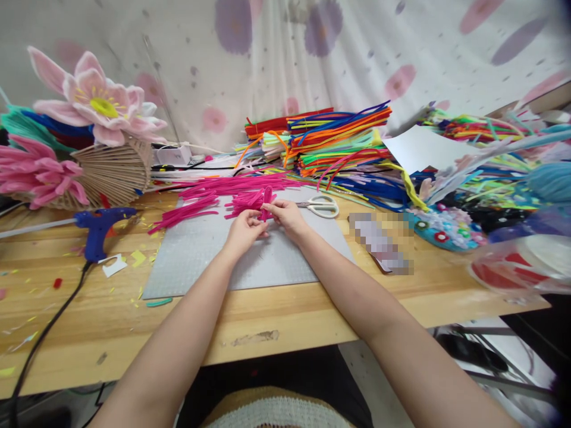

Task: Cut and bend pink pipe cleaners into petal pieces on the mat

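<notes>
Both hands meet over the grey cutting mat (187, 267), with fingers pinched around a bent magenta pipe cleaner (267, 196). My left hand (248, 230) grips its lower part, and my right hand (285, 217) holds it a little higher, beside the loop that sticks up. Just behind the hands lies a bunch of cut magenta pipe cleaners (241, 204). Another short bunch (190, 213) rests at the mat's left edge, and longer magenta ones (232, 183) stretch along the back. White-handled scissors (323, 206) lie right of my right hand, blades partly hidden.
A blue glue gun (102, 229) with a black cord is at the left, near a basket (118, 172) of fuzzy flowers. Bundles of coloured pipe cleaners (339, 139) are piled along the back. A blurred-out phone-like object (379, 241) and a plastic-wrapped cup (513, 264) are at the right.
</notes>
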The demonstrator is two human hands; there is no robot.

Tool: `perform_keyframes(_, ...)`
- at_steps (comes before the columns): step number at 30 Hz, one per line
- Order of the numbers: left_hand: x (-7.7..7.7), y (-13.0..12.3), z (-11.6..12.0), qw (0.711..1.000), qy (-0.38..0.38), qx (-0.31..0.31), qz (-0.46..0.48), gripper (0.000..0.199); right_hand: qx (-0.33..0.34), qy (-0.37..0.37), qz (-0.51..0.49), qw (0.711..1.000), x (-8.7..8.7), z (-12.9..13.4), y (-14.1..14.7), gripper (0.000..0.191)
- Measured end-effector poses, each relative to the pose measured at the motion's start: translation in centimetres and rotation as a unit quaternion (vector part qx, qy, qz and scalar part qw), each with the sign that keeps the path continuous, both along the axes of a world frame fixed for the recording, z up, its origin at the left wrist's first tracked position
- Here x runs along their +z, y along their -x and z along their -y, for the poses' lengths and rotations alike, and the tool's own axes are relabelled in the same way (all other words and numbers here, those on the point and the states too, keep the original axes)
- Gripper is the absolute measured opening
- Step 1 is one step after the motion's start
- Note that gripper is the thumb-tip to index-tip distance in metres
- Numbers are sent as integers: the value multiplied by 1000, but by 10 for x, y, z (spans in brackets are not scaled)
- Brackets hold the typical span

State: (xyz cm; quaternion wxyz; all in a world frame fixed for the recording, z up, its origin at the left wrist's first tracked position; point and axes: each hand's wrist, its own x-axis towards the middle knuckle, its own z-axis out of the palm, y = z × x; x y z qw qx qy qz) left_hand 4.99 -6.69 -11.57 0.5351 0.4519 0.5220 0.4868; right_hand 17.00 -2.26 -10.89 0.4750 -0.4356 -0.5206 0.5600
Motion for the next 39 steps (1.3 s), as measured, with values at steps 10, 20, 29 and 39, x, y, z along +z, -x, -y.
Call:
perform_keyframes(10, 10, 11, 10, 959, -181, 17, -219, 10, 13, -3, 37, 999, -4, -5, -7, 38)
perform_keyframes(20, 9, -3, 2, 993, -63, 81, 62, 13, 143, 86, -174, 971, 6, 9, 0, 31)
perform_keyframes(29, 8, -9, 3, 990, -24, 109, 85, 23, 88, 72, -141, 983, -1, 4, 3, 34)
perform_keyframes(39, 3, -10, 10, 977, -134, 165, -5, 42, 48, 49, -78, 995, -4, 4, 7, 36)
